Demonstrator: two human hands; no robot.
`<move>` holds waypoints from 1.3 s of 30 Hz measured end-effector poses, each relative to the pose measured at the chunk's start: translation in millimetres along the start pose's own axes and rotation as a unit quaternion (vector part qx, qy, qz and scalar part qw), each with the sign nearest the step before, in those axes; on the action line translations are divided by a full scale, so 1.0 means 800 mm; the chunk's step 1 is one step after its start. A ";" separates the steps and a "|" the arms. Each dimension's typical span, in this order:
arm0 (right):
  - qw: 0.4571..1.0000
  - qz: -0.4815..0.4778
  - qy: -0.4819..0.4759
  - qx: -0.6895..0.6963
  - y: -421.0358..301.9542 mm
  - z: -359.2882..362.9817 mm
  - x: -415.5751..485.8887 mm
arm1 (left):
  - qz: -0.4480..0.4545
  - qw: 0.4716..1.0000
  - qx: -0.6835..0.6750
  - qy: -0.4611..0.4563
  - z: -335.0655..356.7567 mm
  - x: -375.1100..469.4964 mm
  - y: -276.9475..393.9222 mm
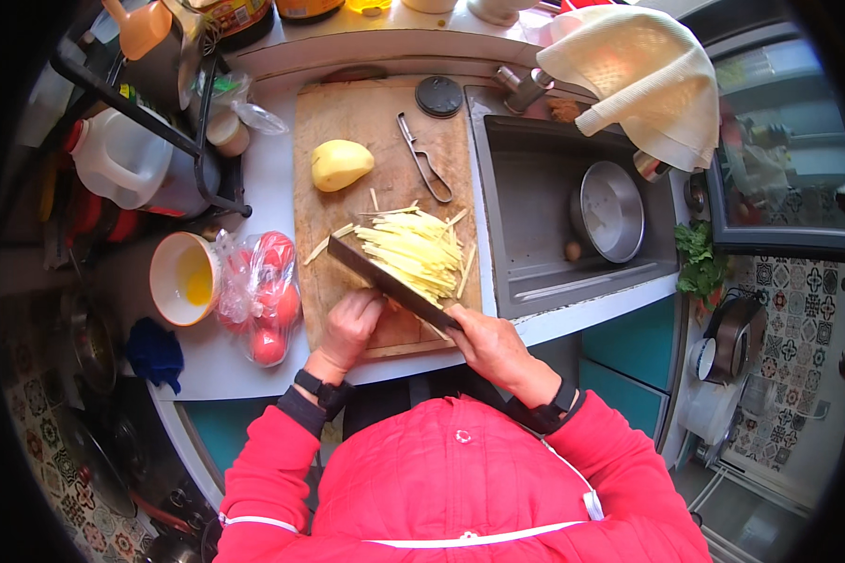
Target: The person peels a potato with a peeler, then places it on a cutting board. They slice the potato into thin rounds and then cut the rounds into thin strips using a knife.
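My right hand [489, 346] grips the handle end of a broad dark kitchen knife [387, 283], whose blade slants up and left across a wooden cutting board [387, 105]. Beyond the blade lies a heap of thin yellow potato strips [415, 253], with a few strays around it. On the near side of the blade my left hand [354, 324] rests at the board's front, its fingers curled against the knife; whether they hold anything is hidden. Farther back on the board are a peeled potato [341, 165], a metal peeler [422, 158] and a round black lid [439, 96].
Left of the board stand a bowl with yellow liquid [184, 279], bagged tomatoes [271, 302] and a black rack [148, 123] beside a plastic jug [123, 158]. On the right, a dark sink [535, 232] holds a metal bowl [611, 212]; a cloth [641, 77] hangs above.
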State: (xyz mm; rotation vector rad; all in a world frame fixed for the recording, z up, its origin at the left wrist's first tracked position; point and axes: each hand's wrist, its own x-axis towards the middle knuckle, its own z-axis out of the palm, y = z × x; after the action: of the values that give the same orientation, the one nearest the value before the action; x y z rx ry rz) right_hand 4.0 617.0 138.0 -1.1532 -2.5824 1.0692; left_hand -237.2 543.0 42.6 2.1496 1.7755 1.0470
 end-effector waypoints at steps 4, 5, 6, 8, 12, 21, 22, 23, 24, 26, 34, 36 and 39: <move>0.996 -0.001 0.088 0.026 -0.007 -0.042 -0.008 | -0.081 0.996 -0.003 0.023 -0.003 0.032 -0.008; 0.996 0.009 0.082 -0.015 -0.011 -0.059 -0.010 | -0.100 0.994 -0.015 0.034 -0.017 0.036 -0.009; 0.996 0.005 0.078 -0.052 -0.015 -0.072 -0.012 | -0.143 0.988 -0.020 0.051 -0.036 0.038 -0.009; 0.990 -0.023 0.085 -0.111 -0.019 -0.092 -0.013 | -0.213 0.970 -0.048 0.111 -0.088 0.043 -0.003; 0.968 -0.116 0.109 -0.194 -0.010 -0.104 -0.009 | -0.176 0.970 -0.143 0.088 -0.170 0.081 0.018; 0.933 -0.239 0.109 -0.248 0.016 -0.092 0.017 | 0.275 0.887 -0.073 -0.364 -0.080 0.127 0.066; 0.929 -0.250 0.114 -0.247 0.018 -0.093 0.019 | 0.283 0.894 -0.095 -0.335 -0.074 0.126 0.062; 0.927 -0.256 0.111 -0.249 0.020 -0.095 0.020 | 0.285 0.890 -0.103 -0.339 -0.069 0.126 0.056; 0.926 -0.261 0.108 -0.252 0.022 -0.097 0.021 | 0.287 0.886 -0.112 -0.346 -0.065 0.128 0.051; 0.923 -0.269 0.108 -0.253 0.028 -0.099 0.022 | 0.264 0.882 -0.143 -0.362 -0.056 0.132 0.042; 0.910 -0.299 0.106 -0.266 0.043 -0.103 0.019 | 0.220 0.903 -0.125 -0.348 -0.041 0.137 -0.004; 0.911 -0.292 0.090 -0.276 0.045 -0.108 0.009 | 0.226 0.914 -0.117 -0.317 -0.034 0.134 -0.017; 0.923 -0.268 0.082 -0.265 0.048 -0.121 -0.017 | 0.237 0.936 0.003 -0.259 -0.022 0.138 -0.033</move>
State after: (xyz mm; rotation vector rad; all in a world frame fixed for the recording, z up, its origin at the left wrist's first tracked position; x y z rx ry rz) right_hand 73.0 679.5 187.6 -0.4882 -2.8592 0.1548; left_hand -263.7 645.6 86.2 2.6083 1.0534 0.4575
